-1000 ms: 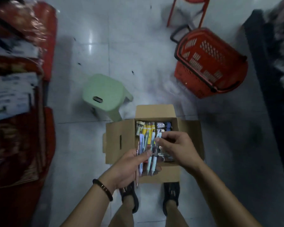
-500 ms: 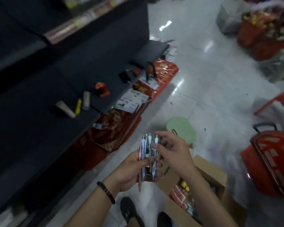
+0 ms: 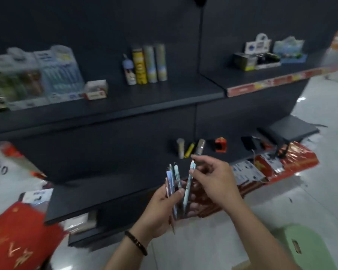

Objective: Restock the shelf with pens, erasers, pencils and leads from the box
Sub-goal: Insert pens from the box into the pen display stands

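Starting at the far left, red packets with gold lettering lie on the floor below the dark shelf. On its upper board, blurred blister packs lean against the back panel. A small white and red box sits just beside them, then four tubes stand upright in a row.

In front of the shelf, my left hand (a dark bracelet on the wrist) has its fingers curled tight round a bundle of pens. Their clicker ends point up and the tips poke out below my palm. Just right of the bundle, my right hand pinches a single pale blue pen near its top between thumb and forefinger, the other fingers loosely spread. The pen's lower end sits down by my left fingers, and I cannot tell whether it is clear of the bundle.

Behind my right hand, on the lower board, three small tubes lie close together, with a red item near them. Further right on the upper board stand display boxes, a red price strip running along the board's front edge. A green plastic stool stands on the pale floor at the lower right.
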`<state>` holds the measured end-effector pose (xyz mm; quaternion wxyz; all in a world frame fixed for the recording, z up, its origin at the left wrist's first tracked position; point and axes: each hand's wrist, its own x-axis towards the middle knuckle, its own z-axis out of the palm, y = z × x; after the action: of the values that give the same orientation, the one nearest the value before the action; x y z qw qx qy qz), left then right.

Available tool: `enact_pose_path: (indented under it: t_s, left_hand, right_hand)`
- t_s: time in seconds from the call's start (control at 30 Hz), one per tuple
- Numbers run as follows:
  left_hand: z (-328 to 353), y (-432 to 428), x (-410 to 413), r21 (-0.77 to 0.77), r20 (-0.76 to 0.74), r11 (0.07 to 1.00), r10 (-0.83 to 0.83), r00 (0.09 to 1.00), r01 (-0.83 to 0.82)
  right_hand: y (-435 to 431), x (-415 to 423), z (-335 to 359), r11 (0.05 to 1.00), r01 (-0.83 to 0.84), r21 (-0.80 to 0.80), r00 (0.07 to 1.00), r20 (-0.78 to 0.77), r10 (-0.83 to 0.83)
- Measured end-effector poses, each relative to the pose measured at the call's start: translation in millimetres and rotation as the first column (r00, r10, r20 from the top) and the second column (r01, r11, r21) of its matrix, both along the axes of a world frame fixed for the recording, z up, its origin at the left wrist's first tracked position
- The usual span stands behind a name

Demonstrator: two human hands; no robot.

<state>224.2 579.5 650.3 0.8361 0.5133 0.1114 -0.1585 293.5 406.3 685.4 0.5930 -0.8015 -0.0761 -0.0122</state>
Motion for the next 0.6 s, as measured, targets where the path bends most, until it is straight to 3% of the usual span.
enact_pose_path:
  t_s: [0.17,0.33,0.47,0.6]
  left_hand:
    - [29.9,128.0,16.2,0.129,0.129,0.98,0.133,0.983,-0.15]
    - [54.5,226.3,41.7,0.226,0.201,0.942,0.203,0.958,-0.247]
    - [77.9,288.1,62.6,0.169,0.207,0.936,0.273,0.939,-0.309]
    - [92.7,344.9,88.2,0.014,0.172,0.927,0.367,0.914,-0.375]
  right_hand:
    - [136.7,30.6,48.1,0.988,-0.148,0.04,0.989,0.032,0.147]
    - [237.9,65.9,98.7,0.972,-0.193,0.136,0.979,0.088,0.182]
    - [305.7,100.4,133.8,0.956,-0.248,0.155,0.961,0.165,0.223]
    - [370.8,146.5,156.2,0.946,-0.295,0.133,0.936,0.24,0.258]
